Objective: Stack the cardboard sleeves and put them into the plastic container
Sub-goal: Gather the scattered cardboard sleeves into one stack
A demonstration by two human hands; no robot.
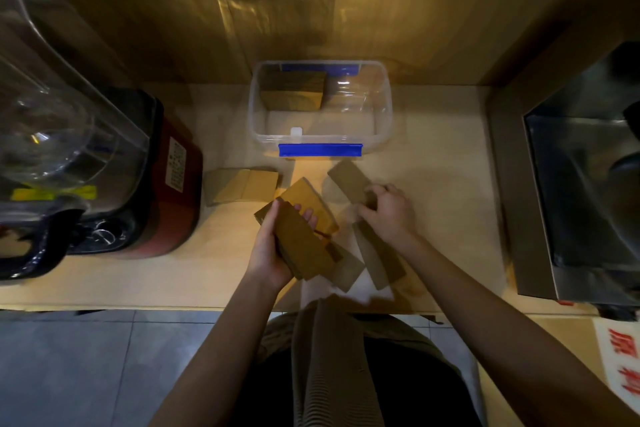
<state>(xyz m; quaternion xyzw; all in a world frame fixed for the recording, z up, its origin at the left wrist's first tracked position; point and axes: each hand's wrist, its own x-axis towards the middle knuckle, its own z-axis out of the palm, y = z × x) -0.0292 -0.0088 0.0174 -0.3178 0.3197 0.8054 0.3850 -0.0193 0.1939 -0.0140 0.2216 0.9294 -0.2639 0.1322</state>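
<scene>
The left hand (273, 246) holds a stack of cardboard sleeves (301, 246), with its fingers curled around the stack. The stack is just in front of the clear plastic box (320, 107), on the side near the person, and it tilts a little.

The right hand (389, 211) is just to the right of that stack. It grips one flat sleeve (349, 180) at its near end, fingers closed on it. That sleeve points up toward the blue clip (320, 150) on the near wall of the box.

More sleeves lie on the pale worktop (443, 163) in front of the box. One long sleeve (379, 260) lies under the right wrist. Another sleeve (346, 270) lies under the held stack. Two more sleeves (242, 185) lie flat to the left, in front of the box's left corner.

Inside the box, a pile of sleeves (292, 90) is in the far left corner. The rest of the box looks bare.

Left of the box is a red and black blender base (162, 177) with a clear jug (52, 97) on it. The base has a white label (176, 163), but the writing is too small to read. Right of the box is a metal tub (581, 191). Red signs (623, 360) show at the right edge, below the tub, but they are cut off and I cannot read them.
</scene>
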